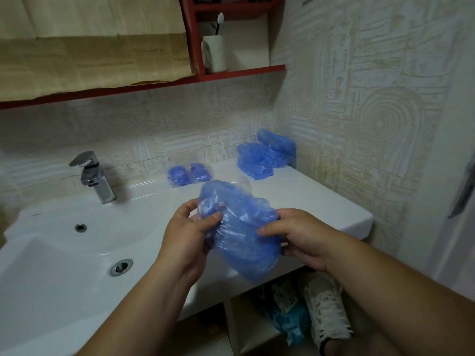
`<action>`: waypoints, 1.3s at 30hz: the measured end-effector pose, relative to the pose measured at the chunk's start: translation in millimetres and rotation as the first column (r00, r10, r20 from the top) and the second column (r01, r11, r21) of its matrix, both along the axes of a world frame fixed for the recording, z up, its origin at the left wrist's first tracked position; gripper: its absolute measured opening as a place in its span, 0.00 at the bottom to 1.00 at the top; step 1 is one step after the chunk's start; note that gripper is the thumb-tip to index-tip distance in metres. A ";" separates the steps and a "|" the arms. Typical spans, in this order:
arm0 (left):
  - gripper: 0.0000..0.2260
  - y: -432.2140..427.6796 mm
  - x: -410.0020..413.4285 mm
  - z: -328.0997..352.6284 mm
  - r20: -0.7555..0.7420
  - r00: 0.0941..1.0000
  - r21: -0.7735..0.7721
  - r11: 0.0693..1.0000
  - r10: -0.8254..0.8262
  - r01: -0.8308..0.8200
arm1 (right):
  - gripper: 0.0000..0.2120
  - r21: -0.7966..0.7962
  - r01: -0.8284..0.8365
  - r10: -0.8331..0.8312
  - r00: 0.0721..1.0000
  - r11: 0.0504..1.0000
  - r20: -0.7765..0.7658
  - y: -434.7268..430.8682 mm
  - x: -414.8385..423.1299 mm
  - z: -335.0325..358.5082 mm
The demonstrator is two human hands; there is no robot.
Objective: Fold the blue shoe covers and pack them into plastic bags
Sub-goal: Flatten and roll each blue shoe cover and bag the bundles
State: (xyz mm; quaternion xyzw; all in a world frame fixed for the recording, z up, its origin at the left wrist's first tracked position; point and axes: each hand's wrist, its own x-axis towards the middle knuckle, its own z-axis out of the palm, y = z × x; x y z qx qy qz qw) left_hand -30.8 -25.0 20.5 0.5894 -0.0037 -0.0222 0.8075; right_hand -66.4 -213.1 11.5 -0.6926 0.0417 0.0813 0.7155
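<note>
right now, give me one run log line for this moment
left hand: grips shoe cover | right hand: grips same cover | packed bags: two on counter by wall | loose covers: piled at far right corner

I read this feed as dim and bluish, lit softly from above. The white surface [308, 196] beyond the fingers [213, 217] carries a pale sheen, and the tap [97, 181] far to their left shows a hard glint. Light passes through the shoe cover [241, 235] between the fingers. Below them the space under the surface is murky. The shelf [244, 72] above bows, and the far right edge smears.
</note>
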 end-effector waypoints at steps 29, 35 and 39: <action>0.10 30.2 33.0 26.1 0.408 0.905 0.463 0.828 0.119 -0.317 | 0.14 -0.303 0.112 -0.014 0.951 0.946 0.308 -16.9 3.8 -0.8; 0.07 23.6 22.2 27.7 0.410 0.911 0.577 0.786 -0.045 -0.221 | 0.05 -0.553 0.012 0.157 0.953 0.833 0.258 -11.1 0.7 0.6; 0.06 15.0 15.3 28.7 0.403 0.907 0.589 0.794 -0.124 -0.153 | 0.22 -0.610 0.042 0.199 0.926 0.791 0.322 -5.7 2.9 1.6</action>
